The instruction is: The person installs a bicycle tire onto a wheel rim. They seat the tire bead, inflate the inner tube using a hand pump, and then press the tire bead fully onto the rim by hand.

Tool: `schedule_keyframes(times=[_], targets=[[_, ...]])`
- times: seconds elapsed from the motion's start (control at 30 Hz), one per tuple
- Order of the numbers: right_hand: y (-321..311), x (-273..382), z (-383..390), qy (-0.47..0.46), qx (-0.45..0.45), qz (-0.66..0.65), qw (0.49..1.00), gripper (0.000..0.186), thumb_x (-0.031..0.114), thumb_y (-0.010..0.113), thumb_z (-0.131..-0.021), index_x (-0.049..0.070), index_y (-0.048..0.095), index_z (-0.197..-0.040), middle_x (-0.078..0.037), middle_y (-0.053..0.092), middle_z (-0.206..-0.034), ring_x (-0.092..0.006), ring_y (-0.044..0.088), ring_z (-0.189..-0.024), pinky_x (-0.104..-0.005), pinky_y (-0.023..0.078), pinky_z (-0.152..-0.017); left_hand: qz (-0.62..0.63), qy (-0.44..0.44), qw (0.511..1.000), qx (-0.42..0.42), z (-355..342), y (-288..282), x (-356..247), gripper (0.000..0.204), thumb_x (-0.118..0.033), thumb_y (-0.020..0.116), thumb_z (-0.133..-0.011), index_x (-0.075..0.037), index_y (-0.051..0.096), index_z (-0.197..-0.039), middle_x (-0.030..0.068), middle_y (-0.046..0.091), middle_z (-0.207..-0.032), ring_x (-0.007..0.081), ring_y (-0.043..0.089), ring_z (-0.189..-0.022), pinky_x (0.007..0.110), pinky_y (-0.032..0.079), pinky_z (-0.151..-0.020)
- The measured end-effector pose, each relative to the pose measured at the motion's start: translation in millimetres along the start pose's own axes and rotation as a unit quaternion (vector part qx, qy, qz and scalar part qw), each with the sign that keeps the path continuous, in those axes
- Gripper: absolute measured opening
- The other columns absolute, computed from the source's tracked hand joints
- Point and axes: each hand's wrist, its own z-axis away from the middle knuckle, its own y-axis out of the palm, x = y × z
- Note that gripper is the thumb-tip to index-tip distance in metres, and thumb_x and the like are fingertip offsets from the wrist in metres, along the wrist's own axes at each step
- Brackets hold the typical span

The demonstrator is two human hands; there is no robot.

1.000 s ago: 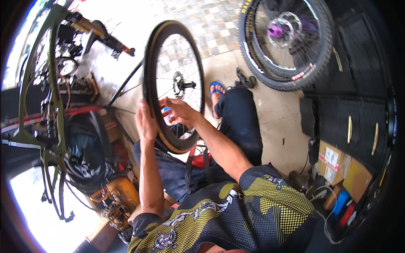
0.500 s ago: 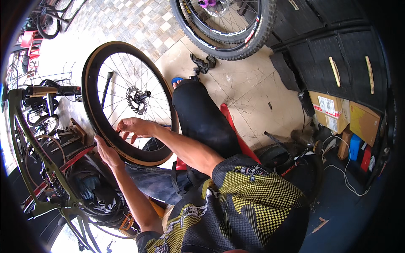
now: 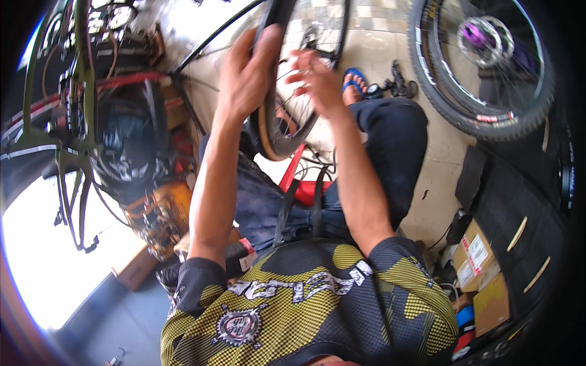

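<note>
A bicycle wheel [image 3: 267, 125] with a black rim and a tan-edged tyre stands steeply tilted between my knees, seen nearly edge-on. Its top runs out of view. My left hand [image 3: 247, 76] grips the tyre from the left, with the thumb over it; its other fingers are partly hidden. Close to the spokes on the other side, my right hand [image 3: 317, 82] is blurred, its fingers apart and holding nothing I can see. The brake rotor and hub [image 3: 310, 38] show just above that hand.
On the left stands an olive bike frame [image 3: 79, 122]. Two wheels with knobbly tyres [image 3: 488, 131] lie at the upper right. Cardboard boxes [image 3: 477, 256] sit by the black cabinets [image 3: 519, 201]. Black parts [image 3: 400, 82] lie on the floor near my sandalled foot [image 3: 353, 85].
The view has swung, and the wheel has turned from facing me to nearly edge-on. My left hand has gone from flat against the tyre to gripping it; my right hand stays near the spokes.
</note>
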Motion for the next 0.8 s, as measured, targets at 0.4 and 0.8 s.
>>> schedule_keyframes(times=[0.4, 0.8], targets=[[-6.1, 107.5, 50.9, -0.151, -0.237, 0.434, 0.856, 0.035, 0.026, 0.066, -0.110, 0.005, 0.066, -0.138, -0.004, 0.071, -0.105, -0.0110, 0.070, -0.090, -0.0228, 0.051, -0.071, 0.071, -0.029, 0.991, 0.109, -65.6, -77.2, 34.6, 0.057, -0.030, 0.081, -0.097, 0.006, 0.065, -0.138, 0.0171, 0.077, -0.115, 0.0176, 0.071, -0.101, 0.034, 0.057, -0.089], [-370.8, -178.0, 20.2, 0.268, -0.286, 0.546, 0.741, 0.025, 0.022, 0.081, -0.091, 0.004, 0.072, -0.105, -0.011, 0.076, -0.097, -0.0246, 0.072, -0.085, -0.0418, 0.060, -0.073, 0.158, -0.119, 0.979, -0.042, -67.8, -73.2, 41.3, 0.061, -0.006, 0.081, -0.083, 0.010, 0.061, -0.139, 0.0073, 0.071, -0.107, 0.0126, 0.066, -0.097, 0.025, 0.051, -0.089]])
